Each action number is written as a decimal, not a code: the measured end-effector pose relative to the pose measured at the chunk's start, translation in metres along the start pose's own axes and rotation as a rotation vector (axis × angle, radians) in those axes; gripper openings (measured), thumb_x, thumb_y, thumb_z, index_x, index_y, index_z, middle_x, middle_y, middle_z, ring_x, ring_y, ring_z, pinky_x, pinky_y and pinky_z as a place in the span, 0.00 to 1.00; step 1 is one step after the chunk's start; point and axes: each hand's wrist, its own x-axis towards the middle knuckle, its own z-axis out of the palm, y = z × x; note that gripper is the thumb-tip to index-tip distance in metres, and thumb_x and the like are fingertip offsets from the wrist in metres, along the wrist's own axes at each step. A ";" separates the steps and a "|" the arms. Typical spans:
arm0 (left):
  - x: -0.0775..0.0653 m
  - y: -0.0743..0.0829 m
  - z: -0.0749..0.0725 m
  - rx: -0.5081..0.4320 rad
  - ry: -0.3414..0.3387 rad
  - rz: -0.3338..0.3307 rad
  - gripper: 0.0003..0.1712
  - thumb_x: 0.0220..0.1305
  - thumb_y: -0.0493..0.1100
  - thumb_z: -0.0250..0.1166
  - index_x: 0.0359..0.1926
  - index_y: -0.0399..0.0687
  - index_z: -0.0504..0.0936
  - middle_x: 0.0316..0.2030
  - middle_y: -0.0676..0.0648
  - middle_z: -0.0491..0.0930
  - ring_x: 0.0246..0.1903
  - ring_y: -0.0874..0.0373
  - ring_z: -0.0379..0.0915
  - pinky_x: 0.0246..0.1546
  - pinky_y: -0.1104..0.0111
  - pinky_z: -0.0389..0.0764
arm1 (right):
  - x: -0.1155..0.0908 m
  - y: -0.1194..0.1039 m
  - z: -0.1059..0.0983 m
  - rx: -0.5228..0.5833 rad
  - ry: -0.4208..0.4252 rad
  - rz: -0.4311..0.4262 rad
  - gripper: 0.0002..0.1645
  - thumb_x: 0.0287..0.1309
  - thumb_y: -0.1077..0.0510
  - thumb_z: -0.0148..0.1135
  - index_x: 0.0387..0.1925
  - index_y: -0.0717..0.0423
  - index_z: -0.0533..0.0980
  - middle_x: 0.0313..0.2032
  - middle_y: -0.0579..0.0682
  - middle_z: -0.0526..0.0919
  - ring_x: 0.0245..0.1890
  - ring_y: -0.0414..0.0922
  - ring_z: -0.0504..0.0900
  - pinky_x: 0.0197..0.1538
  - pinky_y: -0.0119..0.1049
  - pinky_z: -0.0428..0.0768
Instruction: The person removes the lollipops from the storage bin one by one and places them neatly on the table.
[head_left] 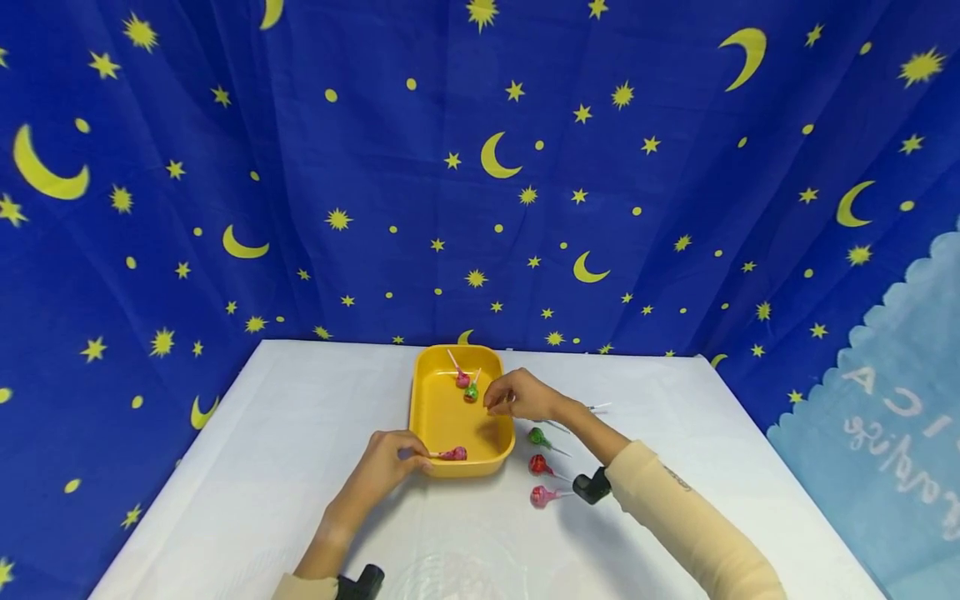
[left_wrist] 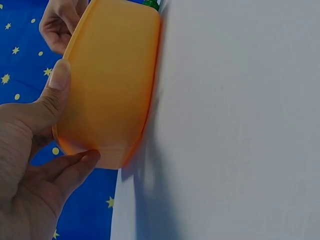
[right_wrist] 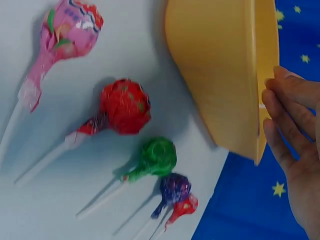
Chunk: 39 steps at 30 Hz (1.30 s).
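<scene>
A yellow tray (head_left: 457,421) stands on the white table. My left hand (head_left: 386,458) grips its near left corner, thumb at the rim (left_wrist: 65,70) and fingertips against the outer wall. Inside, a pink lollipop (head_left: 452,454) lies near that hand, its stick pointing toward the thumb. Toward the far end lie another pink lollipop (head_left: 462,380) and a green-and-red lollipop (head_left: 471,392). Over the tray's right rim is my right hand (head_left: 522,395), fingers loosely bent. A small white bit shows by its fingertips in the right wrist view; no lollipop head is visible there.
Right of the tray several lollipops lie in a row: pink (right_wrist: 72,32), red (right_wrist: 125,106), green (right_wrist: 158,156), purple (right_wrist: 175,187) and a small red one (right_wrist: 187,206). My right forearm crosses above their sticks. A blue star-patterned cloth (head_left: 420,192) hangs behind the table.
</scene>
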 end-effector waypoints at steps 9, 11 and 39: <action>0.000 -0.001 -0.001 0.009 0.002 -0.001 0.05 0.47 0.39 0.76 0.24 0.51 0.87 0.26 0.59 0.84 0.32 0.63 0.81 0.43 0.61 0.82 | 0.018 -0.021 0.008 -0.086 -0.122 -0.208 0.09 0.58 0.74 0.60 0.36 0.62 0.83 0.34 0.54 0.87 0.35 0.40 0.81 0.43 0.26 0.81; 0.000 -0.001 -0.001 0.012 -0.001 -0.001 0.05 0.47 0.40 0.76 0.24 0.52 0.87 0.27 0.59 0.85 0.32 0.63 0.81 0.43 0.61 0.82 | 0.023 -0.026 0.011 -0.102 -0.172 -0.243 0.12 0.59 0.75 0.57 0.36 0.62 0.83 0.35 0.53 0.87 0.37 0.41 0.82 0.46 0.25 0.81; 0.000 -0.007 0.002 -0.006 0.050 0.112 0.05 0.45 0.38 0.76 0.23 0.48 0.87 0.25 0.57 0.84 0.30 0.65 0.79 0.38 0.63 0.81 | 0.033 -0.042 0.047 -0.266 -0.454 -0.031 0.21 0.65 0.70 0.54 0.51 0.47 0.83 0.46 0.40 0.85 0.46 0.33 0.78 0.59 0.25 0.74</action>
